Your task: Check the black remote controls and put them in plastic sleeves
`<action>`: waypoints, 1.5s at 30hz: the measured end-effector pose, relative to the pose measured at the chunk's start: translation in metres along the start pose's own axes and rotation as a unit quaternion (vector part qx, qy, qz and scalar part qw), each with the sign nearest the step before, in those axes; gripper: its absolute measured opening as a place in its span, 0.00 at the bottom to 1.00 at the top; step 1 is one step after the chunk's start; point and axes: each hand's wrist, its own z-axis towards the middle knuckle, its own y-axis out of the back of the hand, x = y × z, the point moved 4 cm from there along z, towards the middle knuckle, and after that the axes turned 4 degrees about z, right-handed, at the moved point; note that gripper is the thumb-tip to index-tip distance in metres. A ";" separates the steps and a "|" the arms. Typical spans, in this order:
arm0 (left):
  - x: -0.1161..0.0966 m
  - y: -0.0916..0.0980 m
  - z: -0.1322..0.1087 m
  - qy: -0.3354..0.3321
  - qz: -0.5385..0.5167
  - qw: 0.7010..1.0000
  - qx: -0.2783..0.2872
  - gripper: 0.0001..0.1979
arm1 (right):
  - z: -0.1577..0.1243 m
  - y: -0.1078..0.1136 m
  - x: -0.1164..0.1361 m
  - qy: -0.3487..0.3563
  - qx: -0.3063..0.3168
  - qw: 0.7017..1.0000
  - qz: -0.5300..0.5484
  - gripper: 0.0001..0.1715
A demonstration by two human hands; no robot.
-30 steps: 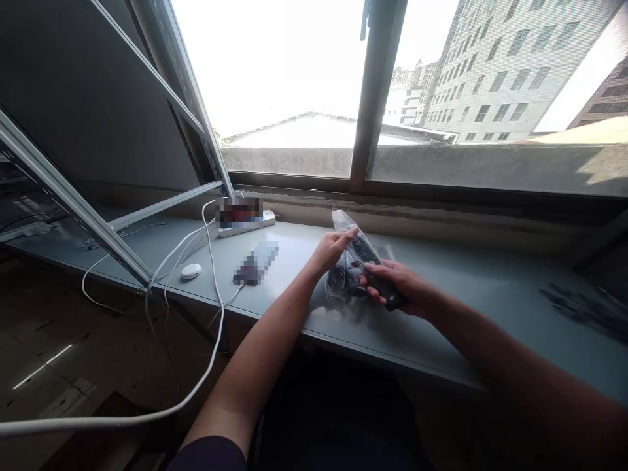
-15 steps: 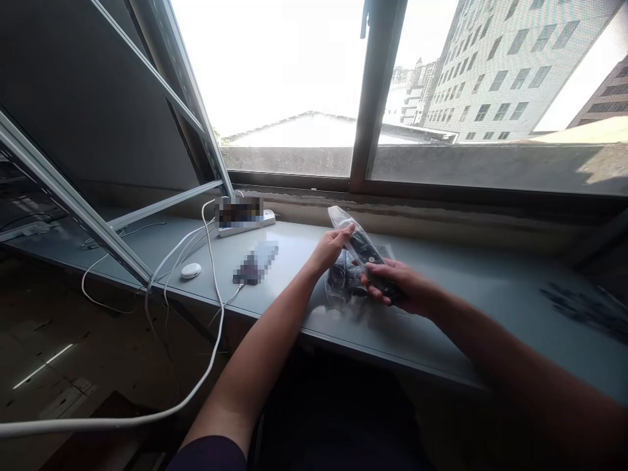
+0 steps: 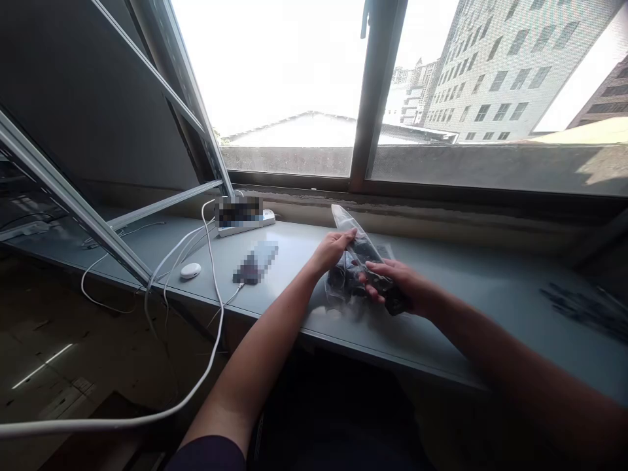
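Observation:
My left hand (image 3: pixel 332 251) is closed, pinching the upper part of a clear plastic bag (image 3: pixel 343 219) between thumb and fingers. Inside the bag lies a long dark object (image 3: pixel 363 248) that looks like a remote control. My right hand (image 3: pixel 405 281) is wrapped round the lower part of the same object, thumb on top and fingers beneath. Its dark lower end (image 3: pixel 395 304) shows below my right fingers; whether it is out of the bag I cannot tell. Beneath both hands, another clear bag with dark things (image 3: pixel 338 281) rests on the grey table (image 3: pixel 456 261).
Left of my hands are a phone-like blurred item (image 3: pixel 256 263) on a cable, a round white device (image 3: pixel 191 271) and a white power strip (image 3: pixel 248 224). White cables (image 3: pixel 218 327) hang over the front edge. Dark items (image 3: pixel 583 307) lie at right. A metal frame (image 3: pixel 112 242) slants at left.
The dark object has slid downward and right relative to the right fingers, so its lower end now shows more. The left hand has shifted slightly down and right with the bag.

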 end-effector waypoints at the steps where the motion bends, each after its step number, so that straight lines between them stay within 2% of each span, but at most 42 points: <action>1: 0.000 0.000 0.000 -0.002 0.001 1.000 -0.001 0.33 | 0.000 0.000 0.000 0.002 0.001 1.000 0.000 0.21; 5: -0.004 -0.001 -0.004 -0.002 -0.003 1.000 0.019 0.34 | 0.000 0.000 0.001 0.018 0.003 1.000 0.006 0.20; 11: -0.009 -0.008 -0.009 -0.003 0.020 0.997 0.079 0.34 | -0.002 -0.001 0.003 0.016 0.003 1.000 -0.004 0.18; 16: -0.010 -0.009 -0.009 -0.002 0.018 0.997 0.069 0.35 | -0.002 -0.002 0.003 0.005 0.007 1.000 -0.028 0.21; 23: -0.011 -0.011 -0.012 0.005 0.048 0.996 0.079 0.35 | -0.003 -0.005 0.006 0.014 0.015 0.999 -0.025 0.22; 30: -0.008 -0.011 -0.007 -0.013 0.025 0.996 0.082 0.37 | -0.001 -0.003 0.004 0.012 0.006 0.999 -0.030 0.21; 39: -0.004 -0.006 -0.006 -0.017 0.033 0.998 0.047 0.31 | -0.001 -0.004 0.005 0.014 0.005 1.000 -0.025 0.22; 45: -0.005 0.011 0.001 -0.061 0.013 0.994 -0.091 0.25 | -0.002 -0.004 0.011 0.034 0.000 0.999 -0.007 0.17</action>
